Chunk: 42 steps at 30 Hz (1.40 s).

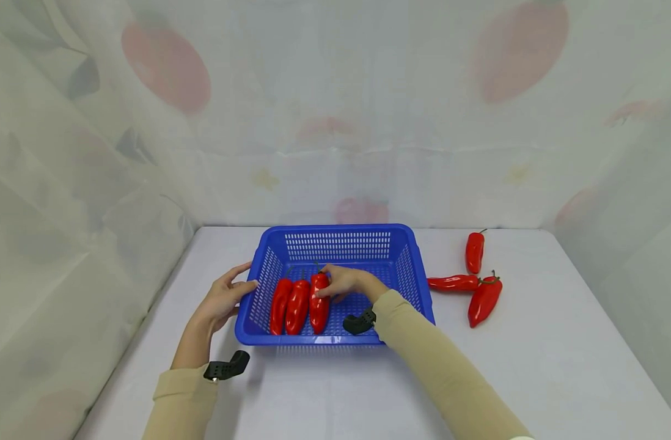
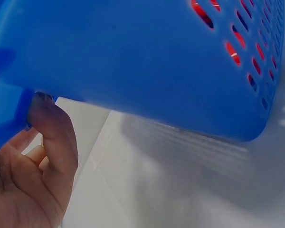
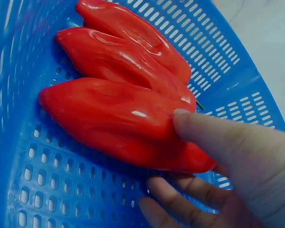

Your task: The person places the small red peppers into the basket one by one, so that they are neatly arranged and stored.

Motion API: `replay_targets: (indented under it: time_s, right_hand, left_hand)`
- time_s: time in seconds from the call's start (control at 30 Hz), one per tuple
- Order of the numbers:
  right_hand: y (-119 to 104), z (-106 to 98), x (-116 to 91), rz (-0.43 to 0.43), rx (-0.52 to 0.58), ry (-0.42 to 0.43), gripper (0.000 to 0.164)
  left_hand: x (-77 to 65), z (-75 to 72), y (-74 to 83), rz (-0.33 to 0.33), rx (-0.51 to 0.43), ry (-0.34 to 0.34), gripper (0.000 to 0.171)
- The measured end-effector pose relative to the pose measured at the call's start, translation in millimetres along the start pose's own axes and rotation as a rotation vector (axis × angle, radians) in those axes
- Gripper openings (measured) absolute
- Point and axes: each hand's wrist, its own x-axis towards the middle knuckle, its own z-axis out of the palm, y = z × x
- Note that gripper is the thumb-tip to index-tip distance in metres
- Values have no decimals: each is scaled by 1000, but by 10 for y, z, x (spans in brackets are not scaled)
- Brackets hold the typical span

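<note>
A blue plastic basket [image 1: 335, 340] with slotted walls stands on the table. My left hand [image 1: 221, 299] grips its left rim, and in the left wrist view that hand's thumb [image 2: 52, 128] bends against the rim. Inside the basket, three red peppers lie side by side toward the left. My right hand [image 1: 343, 282] reaches in and pinches the rightmost pepper [image 1: 319, 305] near its stem end. In the right wrist view the thumb [image 3: 218, 137] presses on top of that pepper, with fingers below it. The middle pepper [image 1: 297, 307] and left pepper [image 1: 280, 305] lie beside it.
Right of the basket, three more red peppers rest on the white table [image 1: 555, 342]: one at the back [image 1: 475, 252], one lying sideways [image 1: 456, 283] close to the basket wall, and one in front [image 1: 484, 301]. Patterned cloth [image 1: 335, 171] hangs behind and at both sides.
</note>
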Motion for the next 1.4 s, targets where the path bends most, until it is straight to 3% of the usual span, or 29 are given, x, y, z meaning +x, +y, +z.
replay_targets:
  time_s: [0.2, 0.7, 1.4]
  right_hand:
    - [-1, -18, -24, 22, -104, -18, 68]
    - [12, 29, -37, 95, -135, -7, 69]
    - [-25, 40, -93, 91, -158, -31, 69]
  left_hand:
    - [-1, 3, -6, -2, -7, 1, 65]
    - [-29, 15, 21, 7, 4, 6, 66]
    - [-17, 12, 1, 18, -2, 2, 65]
